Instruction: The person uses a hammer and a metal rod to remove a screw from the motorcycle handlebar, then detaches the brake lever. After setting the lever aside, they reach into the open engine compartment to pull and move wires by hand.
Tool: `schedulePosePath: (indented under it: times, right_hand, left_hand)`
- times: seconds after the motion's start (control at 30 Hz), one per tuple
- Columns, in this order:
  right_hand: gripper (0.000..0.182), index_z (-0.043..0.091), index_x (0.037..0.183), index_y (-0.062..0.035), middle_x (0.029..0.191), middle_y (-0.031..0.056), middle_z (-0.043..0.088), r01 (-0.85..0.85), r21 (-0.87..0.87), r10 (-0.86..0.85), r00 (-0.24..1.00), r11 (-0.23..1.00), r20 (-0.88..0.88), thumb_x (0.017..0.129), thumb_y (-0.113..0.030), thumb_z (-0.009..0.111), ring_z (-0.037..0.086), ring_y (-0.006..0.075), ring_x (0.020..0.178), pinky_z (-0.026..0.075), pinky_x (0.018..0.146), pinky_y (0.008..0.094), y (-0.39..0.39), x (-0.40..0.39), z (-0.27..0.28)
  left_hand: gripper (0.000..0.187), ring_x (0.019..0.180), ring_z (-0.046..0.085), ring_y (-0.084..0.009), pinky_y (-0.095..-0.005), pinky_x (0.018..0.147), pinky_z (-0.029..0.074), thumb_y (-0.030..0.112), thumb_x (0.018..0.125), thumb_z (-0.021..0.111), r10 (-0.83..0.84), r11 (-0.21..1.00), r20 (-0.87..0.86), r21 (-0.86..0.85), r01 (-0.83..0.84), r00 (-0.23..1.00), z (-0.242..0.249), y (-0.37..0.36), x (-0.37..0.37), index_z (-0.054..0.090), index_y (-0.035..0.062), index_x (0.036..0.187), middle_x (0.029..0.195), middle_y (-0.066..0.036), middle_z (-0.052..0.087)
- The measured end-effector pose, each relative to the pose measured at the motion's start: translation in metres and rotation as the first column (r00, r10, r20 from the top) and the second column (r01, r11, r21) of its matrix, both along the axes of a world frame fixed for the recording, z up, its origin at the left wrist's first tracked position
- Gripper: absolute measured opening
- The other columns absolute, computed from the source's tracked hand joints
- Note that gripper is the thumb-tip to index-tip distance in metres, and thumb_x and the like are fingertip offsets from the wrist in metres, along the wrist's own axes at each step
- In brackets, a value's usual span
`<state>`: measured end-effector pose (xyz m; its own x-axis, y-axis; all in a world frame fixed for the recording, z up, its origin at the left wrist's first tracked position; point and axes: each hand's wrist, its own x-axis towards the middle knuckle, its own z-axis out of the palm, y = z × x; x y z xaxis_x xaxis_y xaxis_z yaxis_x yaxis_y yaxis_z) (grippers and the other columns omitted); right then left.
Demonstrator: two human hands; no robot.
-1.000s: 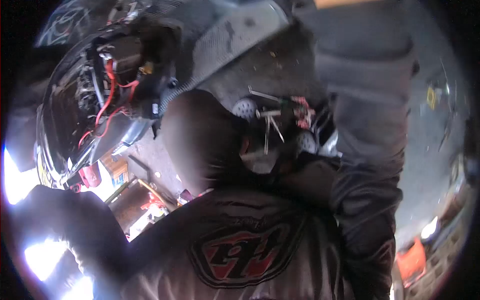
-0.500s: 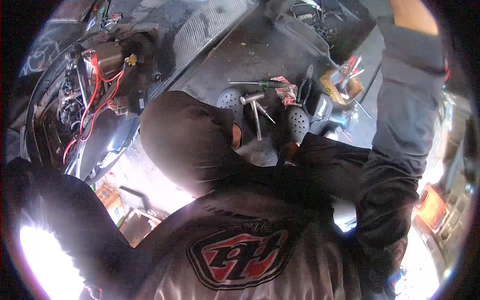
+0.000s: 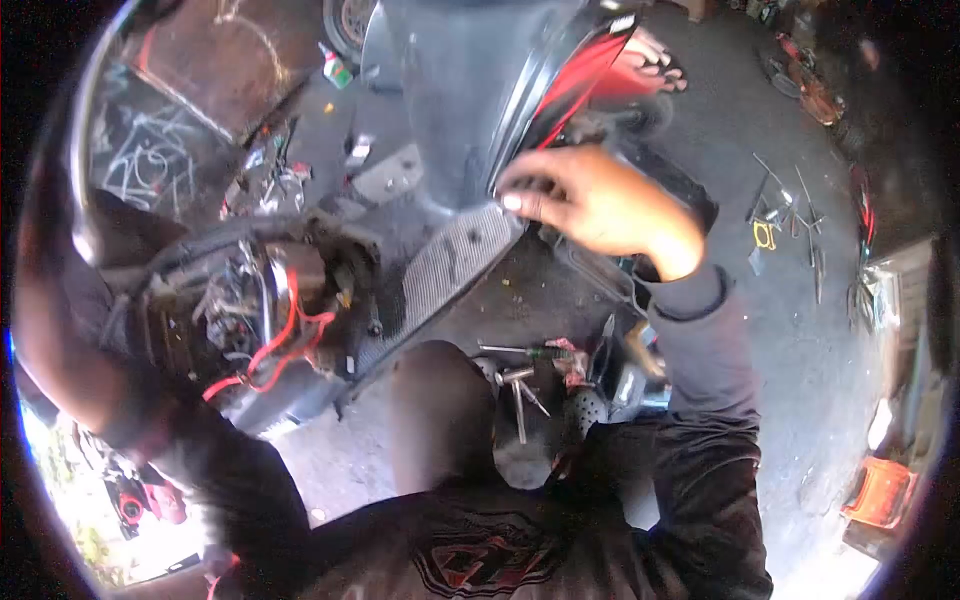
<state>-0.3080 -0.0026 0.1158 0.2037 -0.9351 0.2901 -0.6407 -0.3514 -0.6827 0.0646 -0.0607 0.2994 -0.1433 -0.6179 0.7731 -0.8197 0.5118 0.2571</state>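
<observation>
My right hand (image 3: 600, 205) is raised at the edge of a large dark panel (image 3: 480, 100) with red trim (image 3: 585, 85). Its fingers are curled, thumb tip close to the index finger; motion blur hides what lies between them. On the left, my left forearm (image 3: 65, 360) reaches upward beside a bright metal bar (image 3: 82, 190); the fingers of that hand are lost in the dark, blurred edge. Between my arms lie the grey ribbed footboard (image 3: 460, 255) and an opened bay with red cables (image 3: 290, 335).
By my feet, in grey perforated clogs (image 3: 585, 412), lie a T-shaped metal tool (image 3: 520, 405) and a green-handled screwdriver (image 3: 550, 352). Thin tools and a yellow part (image 3: 764, 235) lie on the right floor. An orange crate (image 3: 880, 490) stands farther right. Another person's toes or fingers (image 3: 655, 65) show beyond the panel.
My view has tilted up, bringing the dark panel and right floor into sight. My right hand has come down from the upper right to the panel's edge.
</observation>
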Motion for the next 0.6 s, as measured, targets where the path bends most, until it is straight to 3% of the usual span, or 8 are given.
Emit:
schedulePosePath:
  times: [0.23, 0.3, 0.37, 0.43, 0.47, 0.5, 0.53, 0.6]
  right_hand:
    - [0.045, 0.064, 0.085, -0.0016, 0.075, 0.0215, 0.063, 0.340, 0.211, -0.335, 0.940, 0.916, -0.063, 0.098, -0.041, 0.048, 0.061, 0.0439, 0.074, 0.048, 0.069, 0.0507, 0.053, -0.037, -0.021]
    - [0.035, 0.064, 0.088, -0.0013, 0.083, 0.0219, 0.066, 0.511, 0.069, -0.497, 0.854, 0.857, -0.153, 0.094, -0.034, 0.054, 0.063, 0.0428, 0.077, 0.050, 0.070, 0.0526, 0.102, -0.035, -0.047]
    - [0.029, 0.067, 0.092, -0.0037, 0.087, 0.0193, 0.068, 0.631, 0.349, -0.435, 0.752, 0.692, -0.496, 0.090, -0.032, 0.059, 0.067, 0.0372, 0.078, 0.053, 0.066, 0.0490, 0.166, -0.023, -0.086]
    - [0.036, 0.067, 0.101, -0.0031, 0.093, 0.0218, 0.068, 0.696, 0.445, -0.474, 0.713, 0.563, -0.516, 0.095, -0.035, 0.051, 0.067, 0.0381, 0.082, 0.053, 0.067, 0.0478, 0.225, -0.003, -0.114]
    - [0.042, 0.060, 0.117, -0.0033, 0.099, 0.0239, 0.067, 0.665, 0.008, -0.607, 0.686, 0.747, -0.402, 0.099, -0.037, 0.043, 0.065, 0.0416, 0.084, 0.053, 0.069, 0.0492, 0.261, 0.004, -0.167]
    - [0.048, 0.049, 0.133, -0.0031, 0.108, 0.0271, 0.064, 0.686, 0.460, -0.670, 0.706, 0.564, -0.231, 0.101, -0.037, 0.037, 0.063, 0.0460, 0.088, 0.052, 0.073, 0.0512, 0.282, 0.014, -0.140]
    - [0.050, 0.043, 0.137, -0.0036, 0.113, 0.0282, 0.062, 0.597, 0.635, -0.652, 0.735, 0.490, -0.188, 0.102, -0.037, 0.035, 0.062, 0.0464, 0.091, 0.051, 0.075, 0.0516, 0.288, 0.017, -0.110]
    - [0.052, 0.044, 0.139, -0.0072, 0.119, 0.0272, 0.060, 0.440, 0.804, -0.555, 0.815, 0.400, -0.170, 0.103, -0.041, 0.031, 0.060, 0.0454, 0.100, 0.050, 0.083, 0.0498, 0.315, 0.022, -0.076]
  left_hand:
    - [0.052, 0.099, 0.059, -0.0206, -0.0340, 0.090, 0.045, 0.038, 0.099, 0.053, -0.102, 0.982, -0.073, 0.149, 0.112, 0.992, 0.059, 0.002, -0.038, 0.054, -0.0055, 0.128, 0.113, -0.014, 0.064]
    - [0.056, 0.094, 0.061, -0.0213, -0.0357, 0.086, 0.049, 0.040, 0.098, 0.055, -0.118, 0.959, -0.095, 0.246, 0.138, 0.988, 0.070, 0.010, -0.044, 0.052, -0.0054, 0.130, 0.112, -0.017, 0.064]
    - [0.053, 0.087, 0.063, -0.0207, -0.0331, 0.077, 0.051, 0.033, 0.097, 0.058, -0.171, 0.956, -0.043, 0.234, 0.177, 0.984, 0.064, -0.004, -0.024, 0.050, -0.0059, 0.132, 0.113, -0.020, 0.065]
    - [0.048, 0.102, 0.063, -0.0255, -0.0377, 0.090, 0.048, 0.020, 0.095, 0.061, -0.123, 0.898, -0.129, 0.408, 0.165, 0.984, 0.074, 0.005, -0.027, 0.047, -0.0054, 0.134, 0.114, -0.023, 0.065]
    - [0.049, 0.106, 0.064, -0.0289, -0.0386, 0.092, 0.048, 0.018, 0.093, 0.061, -0.140, 0.880, -0.148, 0.434, 0.192, 0.979, 0.082, 0.009, -0.031, 0.047, -0.0048, 0.134, 0.117, -0.025, 0.064]
    - [0.049, 0.110, 0.064, -0.0327, -0.0396, 0.093, 0.048, 0.018, 0.092, 0.061, -0.140, 0.890, -0.057, 0.430, 0.151, 0.988, 0.087, 0.010, -0.031, 0.047, -0.0036, 0.134, 0.121, -0.026, 0.062]
    - [0.052, 0.112, 0.062, -0.0356, -0.0403, 0.094, 0.048, 0.018, 0.091, 0.062, -0.127, 0.800, -0.221, 0.553, 0.231, 0.967, 0.081, 0.007, -0.024, 0.046, -0.0010, 0.136, 0.123, -0.026, 0.060]
    - [0.052, 0.120, 0.056, -0.0384, -0.0398, 0.098, 0.045, 0.015, 0.093, 0.057, -0.183, 0.779, -0.126, 0.587, 0.222, 0.975, 0.104, 0.016, -0.029, 0.043, 0.0041, 0.141, 0.131, -0.024, 0.055]
